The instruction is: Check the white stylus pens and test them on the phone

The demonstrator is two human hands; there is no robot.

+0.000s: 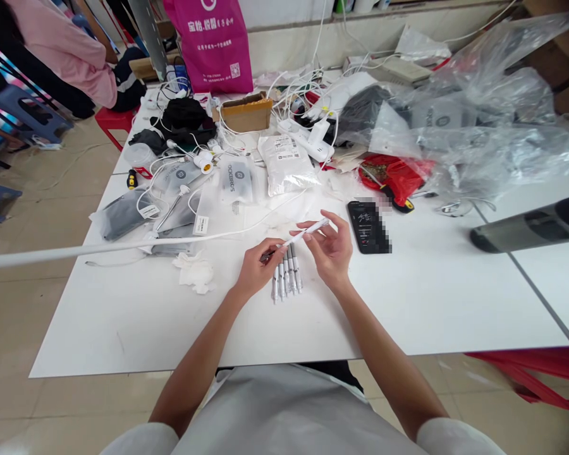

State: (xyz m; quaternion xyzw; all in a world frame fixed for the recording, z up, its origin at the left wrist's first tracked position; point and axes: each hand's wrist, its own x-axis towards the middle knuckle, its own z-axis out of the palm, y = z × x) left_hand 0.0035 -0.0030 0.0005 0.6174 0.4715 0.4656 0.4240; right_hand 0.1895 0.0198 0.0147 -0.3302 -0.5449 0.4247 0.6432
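Nearest the camera, a pale grey shirt (pixel 284 417) fills the bottom edge, with both bare forearms reaching over the white table (pixel 180 341). A slim white pen (pixel 308 231) is held slantwise above the tabletop, between the two hands: the left hand (pixel 262 265) pinches its lower, darker end between thumb and finger, and the right hand (pixel 332 251) grasps its white upper end with the fingertips. Just below it, a row of similar pens (pixel 287 276) lies side by side on the table. Right of the right hand lies a black phone (pixel 363 227), and well left of the pens a crumpled tissue (pixel 193 273). Farther back are a white packet (pixel 287 165), a red bag (pixel 401 179), tangled cables and a cardboard box (pixel 246 115); a dark bottle (pixel 531 224) lies at far right. Beyond the table's far left corner, a person in pink (pixel 71 47) sits on a red stool (pixel 114 120).
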